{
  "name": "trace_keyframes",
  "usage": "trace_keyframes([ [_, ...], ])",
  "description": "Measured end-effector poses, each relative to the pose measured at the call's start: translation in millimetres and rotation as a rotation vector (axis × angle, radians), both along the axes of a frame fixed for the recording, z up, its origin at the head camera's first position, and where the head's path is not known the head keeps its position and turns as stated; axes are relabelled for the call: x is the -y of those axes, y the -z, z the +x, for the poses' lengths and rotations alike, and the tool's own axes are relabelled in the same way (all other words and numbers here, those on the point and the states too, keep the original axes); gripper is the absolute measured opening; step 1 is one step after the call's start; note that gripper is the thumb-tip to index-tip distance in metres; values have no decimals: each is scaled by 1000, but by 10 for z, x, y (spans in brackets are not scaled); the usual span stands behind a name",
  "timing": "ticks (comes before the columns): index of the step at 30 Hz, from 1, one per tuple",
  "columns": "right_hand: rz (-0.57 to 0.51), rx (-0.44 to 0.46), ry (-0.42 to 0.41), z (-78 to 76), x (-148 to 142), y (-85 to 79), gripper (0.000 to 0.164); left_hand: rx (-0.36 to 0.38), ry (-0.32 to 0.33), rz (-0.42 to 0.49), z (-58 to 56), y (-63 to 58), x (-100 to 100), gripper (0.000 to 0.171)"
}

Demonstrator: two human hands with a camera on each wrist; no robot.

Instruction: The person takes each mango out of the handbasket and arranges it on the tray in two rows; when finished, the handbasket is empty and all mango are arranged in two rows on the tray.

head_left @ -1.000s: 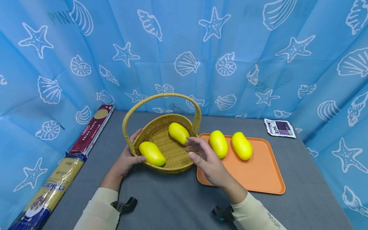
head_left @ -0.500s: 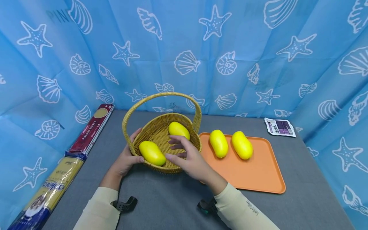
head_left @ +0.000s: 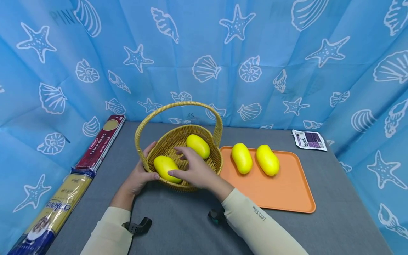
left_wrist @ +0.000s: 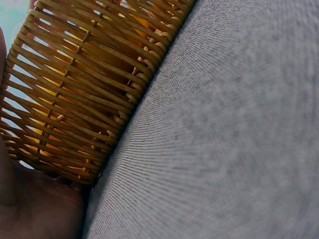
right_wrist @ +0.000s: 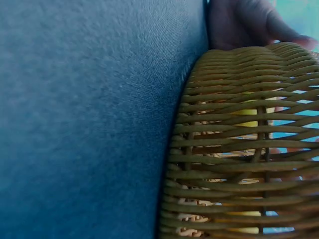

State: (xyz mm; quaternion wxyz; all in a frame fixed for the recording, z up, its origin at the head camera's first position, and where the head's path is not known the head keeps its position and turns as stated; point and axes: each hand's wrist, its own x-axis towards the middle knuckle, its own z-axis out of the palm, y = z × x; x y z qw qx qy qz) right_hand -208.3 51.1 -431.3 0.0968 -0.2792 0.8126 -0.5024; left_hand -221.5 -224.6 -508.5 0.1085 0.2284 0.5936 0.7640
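Observation:
A woven wicker basket with a tall arched handle stands on the grey cloth, two yellow mangoes inside. My left hand grips its left side, thumb over the front rim and fingers behind; the left wrist view shows the palm against the weave. Over the basket reaches my right hand, fingers spread around the right end of the front mango. Its thumb overlaps that mango, and the fingertips lie beyond it. The back mango rests just past the right knuckles. In the right wrist view the basket wall hides most of the right hand.
An orange tray to the right carries two more mangoes. A small white and purple packet lies at the back right. Spaghetti packs line the left edge, and a blue shell-print curtain encloses the table.
My right hand has moved left from the basket's right rim, past the back mango, to the front mango. The left hand keeps its hold on the basket.

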Motion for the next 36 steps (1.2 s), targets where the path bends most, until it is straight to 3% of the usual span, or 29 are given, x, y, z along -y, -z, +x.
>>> trace_keyframes([
  [9, 142, 85, -71, -124, 80, 25, 83, 14, -14, -12, 13, -21, 8, 104],
  [16, 171, 203, -133, -163, 77, 34, 80, 9, -8, -10, 5, -2, 21, 105],
  [22, 208, 220, -167, -189, 83, 38, 80, 12, -7, -9, 3, -7, 10, 106],
  [32, 183, 242, -137, -198, 76, 44, 61, 5, 7, 9, 3, -16, -1, 107],
  [36, 178, 254, -127, -188, 66, 29, 61, 1, 6, 5, 1, -9, -4, 109],
])
